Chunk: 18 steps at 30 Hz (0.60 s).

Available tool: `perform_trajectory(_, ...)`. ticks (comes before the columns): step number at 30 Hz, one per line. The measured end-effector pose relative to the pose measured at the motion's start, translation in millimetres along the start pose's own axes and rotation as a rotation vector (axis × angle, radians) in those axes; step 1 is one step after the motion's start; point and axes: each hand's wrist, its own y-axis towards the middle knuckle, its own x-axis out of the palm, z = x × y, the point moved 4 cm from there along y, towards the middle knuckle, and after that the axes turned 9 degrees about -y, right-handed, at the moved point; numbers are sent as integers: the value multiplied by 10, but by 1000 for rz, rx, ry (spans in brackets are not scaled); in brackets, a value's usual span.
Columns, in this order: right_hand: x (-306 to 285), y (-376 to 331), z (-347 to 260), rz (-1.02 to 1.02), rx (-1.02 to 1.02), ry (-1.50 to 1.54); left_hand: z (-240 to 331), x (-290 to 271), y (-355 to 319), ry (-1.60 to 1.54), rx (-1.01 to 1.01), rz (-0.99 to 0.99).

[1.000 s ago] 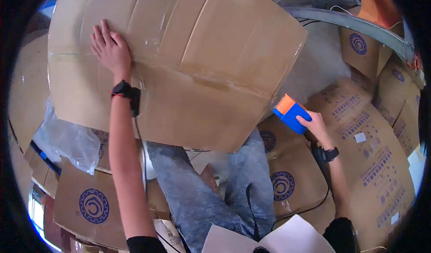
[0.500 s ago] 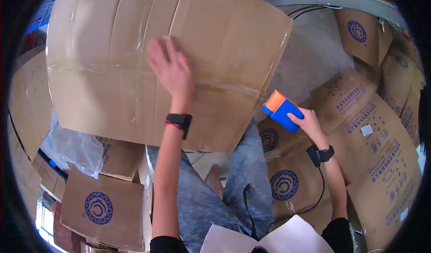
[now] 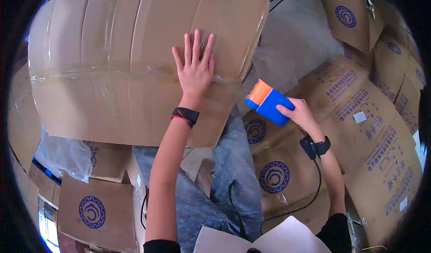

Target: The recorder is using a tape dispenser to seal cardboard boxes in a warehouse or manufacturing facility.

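A large cardboard box (image 3: pixel 148 98) lies before me, its broad brown face creased and crossed by a strip of clear tape. My left hand (image 3: pixel 196 73) rests flat on that face, right of its middle, fingers spread and holding nothing. To the right of the box, my right hand (image 3: pixel 298 114) grips a blue-and-orange tape dispenser (image 3: pixel 271 105). Its orange end points up and left toward the box's right edge, with a gap between them. The thumb lies on the blue body; the other fingers are mostly hidden beneath it.
Printed cardboard boxes (image 3: pixel 359 132) crowd the right side. A smaller box (image 3: pixel 96 212) with a round blue mark stands at lower left, beneath a clear plastic bag (image 3: pixel 67 154). Greyish plastic sheeting (image 3: pixel 298 33) lies beyond the right hand. A black cable (image 3: pixel 319 181) hangs from the right wrist.
My left hand has slid right across the box face and its fingers have spread. In the picture, the box and the tape dispenser have shifted left as the view moved.
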Motion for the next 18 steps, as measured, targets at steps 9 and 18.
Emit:
perform_trajectory(9, -274, -292, 347, 94, 67, 145, 29, 14, -7, 11, 4, -5)
perform_trajectory(18, 18, 203, 304, 149, -79, -220, 21, 37, 6, 26, 4, -3)
